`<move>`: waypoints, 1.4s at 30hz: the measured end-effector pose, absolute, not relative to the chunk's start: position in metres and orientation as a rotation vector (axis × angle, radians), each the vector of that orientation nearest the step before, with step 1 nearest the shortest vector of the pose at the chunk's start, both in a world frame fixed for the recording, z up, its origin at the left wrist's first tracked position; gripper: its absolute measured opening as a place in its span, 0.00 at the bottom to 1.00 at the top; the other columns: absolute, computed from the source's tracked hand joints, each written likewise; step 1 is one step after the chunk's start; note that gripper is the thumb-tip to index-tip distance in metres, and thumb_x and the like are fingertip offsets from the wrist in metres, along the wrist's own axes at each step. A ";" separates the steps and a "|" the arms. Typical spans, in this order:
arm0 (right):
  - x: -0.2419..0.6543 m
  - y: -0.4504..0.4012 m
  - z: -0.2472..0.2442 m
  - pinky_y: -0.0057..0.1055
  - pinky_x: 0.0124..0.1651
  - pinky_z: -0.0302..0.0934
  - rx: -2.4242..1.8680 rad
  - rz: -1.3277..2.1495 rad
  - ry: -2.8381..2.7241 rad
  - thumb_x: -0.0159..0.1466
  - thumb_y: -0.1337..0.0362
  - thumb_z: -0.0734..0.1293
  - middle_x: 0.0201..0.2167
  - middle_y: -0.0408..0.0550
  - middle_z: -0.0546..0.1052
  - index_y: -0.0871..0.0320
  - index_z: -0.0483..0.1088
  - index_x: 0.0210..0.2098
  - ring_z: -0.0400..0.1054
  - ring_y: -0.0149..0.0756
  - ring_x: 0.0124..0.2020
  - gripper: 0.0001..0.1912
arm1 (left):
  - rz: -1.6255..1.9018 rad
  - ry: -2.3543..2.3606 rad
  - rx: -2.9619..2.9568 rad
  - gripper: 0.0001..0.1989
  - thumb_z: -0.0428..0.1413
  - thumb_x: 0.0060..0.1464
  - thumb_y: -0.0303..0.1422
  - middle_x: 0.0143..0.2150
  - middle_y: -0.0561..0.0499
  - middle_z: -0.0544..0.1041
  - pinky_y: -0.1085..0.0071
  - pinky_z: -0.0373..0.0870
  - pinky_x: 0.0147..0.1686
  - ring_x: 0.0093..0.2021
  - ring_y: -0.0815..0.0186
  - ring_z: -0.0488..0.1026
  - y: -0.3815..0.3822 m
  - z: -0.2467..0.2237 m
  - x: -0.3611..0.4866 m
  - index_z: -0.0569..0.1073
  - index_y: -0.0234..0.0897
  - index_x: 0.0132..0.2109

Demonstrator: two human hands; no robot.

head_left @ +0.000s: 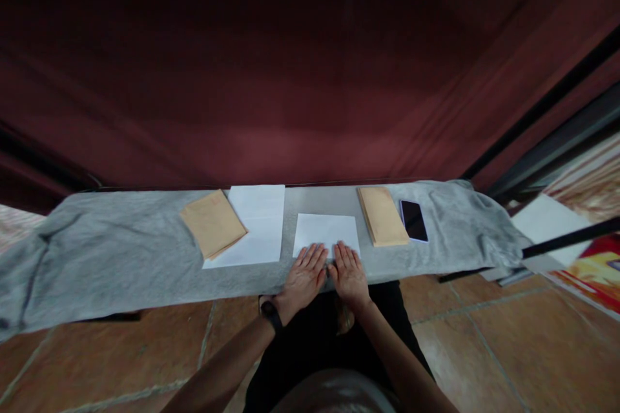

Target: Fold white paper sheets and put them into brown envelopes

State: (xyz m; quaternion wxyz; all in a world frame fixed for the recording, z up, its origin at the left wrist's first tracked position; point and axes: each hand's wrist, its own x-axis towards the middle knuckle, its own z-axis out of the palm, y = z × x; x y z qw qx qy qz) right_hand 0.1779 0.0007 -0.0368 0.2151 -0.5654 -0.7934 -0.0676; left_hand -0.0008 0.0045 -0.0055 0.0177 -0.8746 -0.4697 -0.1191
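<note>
A white sheet of paper [325,230], seemingly folded, lies on the grey cloth in front of me. My left hand [306,276] rests flat on its near edge with fingers stretched out. Beside it, my right hand [349,276] lies flat on the same edge, the two thumbs close together. Left of this paper is a stack of larger white sheets [264,226], partly covered by brown paper envelopes [213,222]. To the right sits a pile of brown envelopes [385,216].
A grey plush cloth [126,239] covers the long narrow table. Right of the envelope pile lies a phone [414,221] with a dark screen. A dark red panel [290,110] rises behind the table. Black metal bars [571,239] stand at the right end.
</note>
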 end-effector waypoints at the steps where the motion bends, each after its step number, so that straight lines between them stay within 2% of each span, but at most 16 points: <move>1: 0.178 0.000 -0.037 0.47 0.68 0.49 -1.565 -0.194 -2.201 0.74 0.58 0.55 0.68 0.60 0.61 0.65 0.54 0.69 0.53 0.46 0.69 0.28 | -0.370 -1.475 -2.714 0.27 0.42 0.66 0.32 0.72 0.45 0.56 0.52 0.50 0.70 0.72 0.58 0.50 0.004 -0.006 0.001 0.56 0.35 0.70; 13: 0.178 -0.001 -0.034 0.48 0.70 0.46 -1.586 -0.166 -2.221 0.73 0.62 0.55 0.68 0.59 0.60 0.65 0.56 0.68 0.51 0.46 0.70 0.26 | -0.331 -1.630 -2.723 0.28 0.40 0.66 0.33 0.73 0.43 0.53 0.53 0.43 0.71 0.74 0.59 0.45 0.039 -0.014 0.022 0.53 0.31 0.71; 18: 0.177 -0.001 -0.029 0.49 0.69 0.46 -1.627 -0.123 -2.206 0.73 0.60 0.55 0.68 0.57 0.61 0.59 0.57 0.68 0.54 0.46 0.69 0.26 | -0.382 -1.680 -2.691 0.29 0.39 0.66 0.33 0.73 0.42 0.54 0.49 0.41 0.71 0.74 0.58 0.45 0.063 -0.022 0.029 0.52 0.33 0.72; 23: 0.175 -0.002 -0.024 0.50 0.68 0.47 -1.670 -0.099 -2.202 0.73 0.61 0.57 0.69 0.56 0.60 0.56 0.60 0.67 0.54 0.48 0.68 0.24 | -0.334 -1.781 -2.634 0.29 0.40 0.66 0.33 0.74 0.44 0.53 0.49 0.37 0.71 0.74 0.58 0.45 0.083 -0.021 0.032 0.52 0.34 0.72; 28: 0.174 -0.001 -0.020 0.49 0.69 0.47 -1.699 -0.079 -2.199 0.72 0.60 0.58 0.69 0.55 0.59 0.56 0.59 0.68 0.55 0.48 0.68 0.25 | -0.405 -1.843 -2.562 0.29 0.39 0.66 0.35 0.73 0.44 0.55 0.49 0.38 0.71 0.74 0.58 0.45 0.099 -0.022 0.028 0.51 0.35 0.72; 37: 0.184 0.001 -0.027 0.49 0.68 0.48 -1.685 -0.089 -2.130 0.72 0.61 0.56 0.69 0.59 0.60 0.61 0.56 0.69 0.54 0.48 0.68 0.27 | -0.419 -2.011 -2.368 0.31 0.39 0.67 0.40 0.72 0.37 0.55 0.48 0.41 0.70 0.74 0.54 0.46 0.096 -0.020 0.012 0.54 0.27 0.71; 42: 0.209 0.017 -0.022 0.47 0.60 0.58 -1.854 -0.001 -1.880 0.71 0.64 0.55 0.62 0.62 0.69 0.63 0.61 0.65 0.65 0.50 0.60 0.25 | -0.544 -2.050 -2.259 0.32 0.41 0.66 0.41 0.72 0.37 0.54 0.48 0.46 0.69 0.73 0.52 0.47 0.073 -0.025 0.004 0.51 0.29 0.72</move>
